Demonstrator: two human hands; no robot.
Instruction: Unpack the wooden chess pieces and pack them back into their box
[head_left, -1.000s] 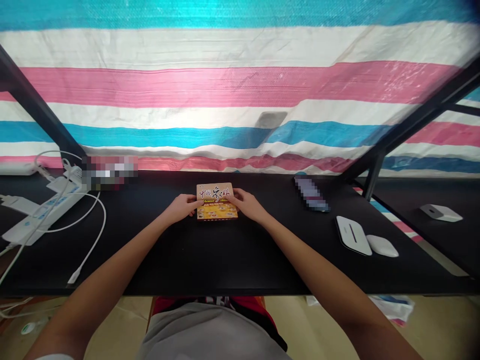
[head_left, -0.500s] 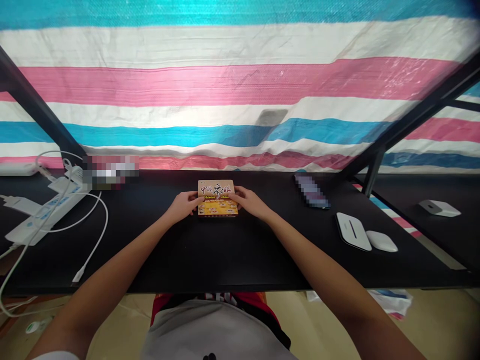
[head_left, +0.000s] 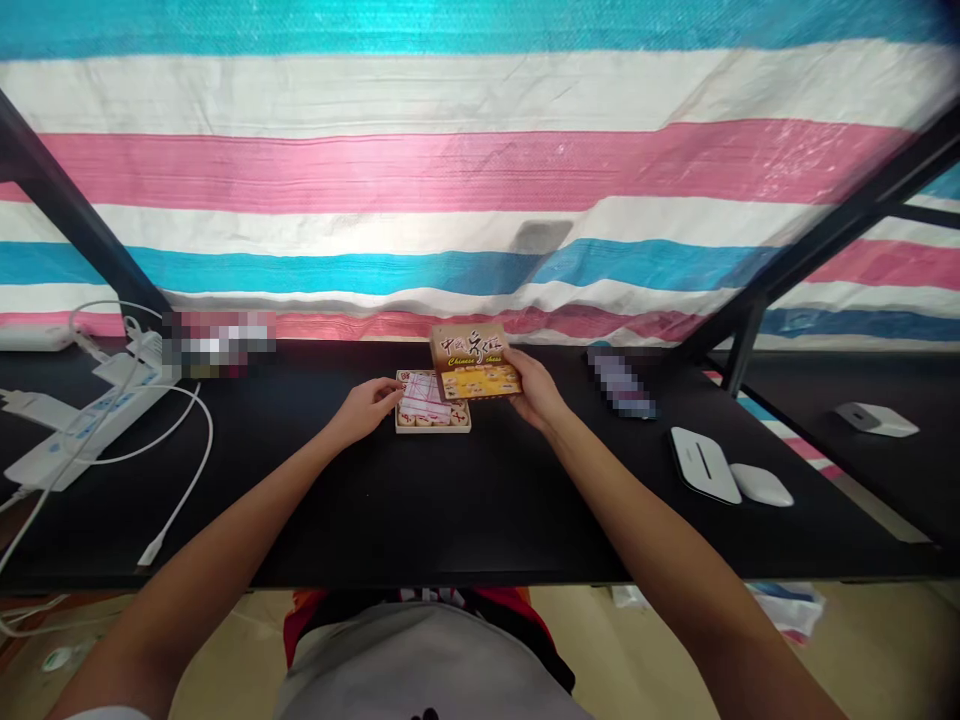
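My right hand (head_left: 536, 388) grips the right side of a brown and yellow Chinese chess box lid (head_left: 480, 372), holding it tilted above the right part of the open box tray (head_left: 433, 430). In that tray, on the black table, lie round chess pieces (head_left: 427, 420) with a folded paper board (head_left: 425, 390), white with red lines, on top. The lid hides the tray's upper right part. My left hand (head_left: 369, 408) is at the tray's left edge, its thumb and fingers closed on the rim.
At left, a white power strip (head_left: 90, 425) and looping white cables (head_left: 210, 455) lie on the table (head_left: 450, 520). To the right are a blurred phone (head_left: 621, 383), a white flat device (head_left: 705, 465) and a white mouse-like object (head_left: 761, 485). Striped sheeting (head_left: 450, 170) hangs behind.
The lid has come off the chess box and moved up and to the right in my right hand. The tray with pieces and folded paper now shows. My left hand has stayed at the left side.
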